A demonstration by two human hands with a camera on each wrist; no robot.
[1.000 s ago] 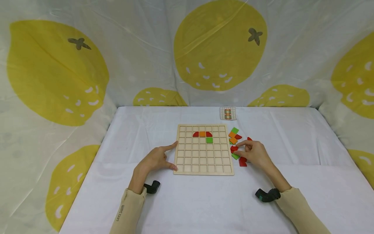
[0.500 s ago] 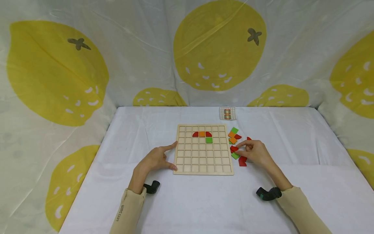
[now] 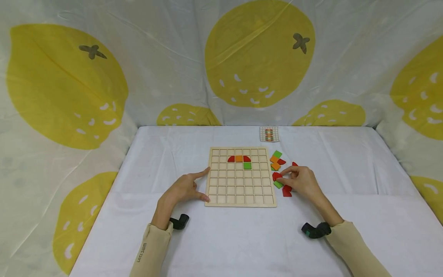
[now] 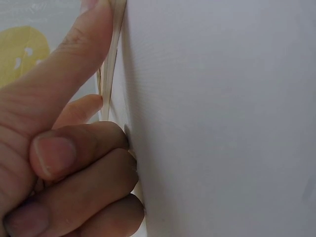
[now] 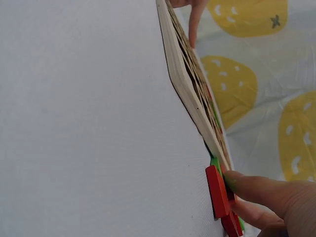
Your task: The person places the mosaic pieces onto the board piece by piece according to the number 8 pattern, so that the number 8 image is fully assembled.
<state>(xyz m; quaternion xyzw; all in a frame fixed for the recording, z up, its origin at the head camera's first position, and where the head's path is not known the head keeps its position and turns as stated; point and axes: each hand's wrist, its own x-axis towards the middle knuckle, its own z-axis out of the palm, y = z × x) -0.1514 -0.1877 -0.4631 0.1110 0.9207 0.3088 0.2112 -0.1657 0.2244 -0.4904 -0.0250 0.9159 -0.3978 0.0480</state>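
In the head view a wooden grid board lies mid-table. Two red quarter-round tiles, an orange square tile between them and a green square tile sit in its upper cells. My left hand touches the board's left edge with straight index finger and thumb; the left wrist view shows its other fingers curled. Right of the board, my right hand pinches a red tile between thumb and index finger, low over the pile. In the right wrist view a red tile stands near the thumb.
Beside the board's right edge lie loose green tiles, orange tiles and red tiles, some overlapping. A pattern card lies at the table's back edge. Lemon-printed cloth hangs behind.
The red tile at my right fingertips has turned slightly, while the right hand stays almost in place. The left hand and the tiles on the board have not moved.
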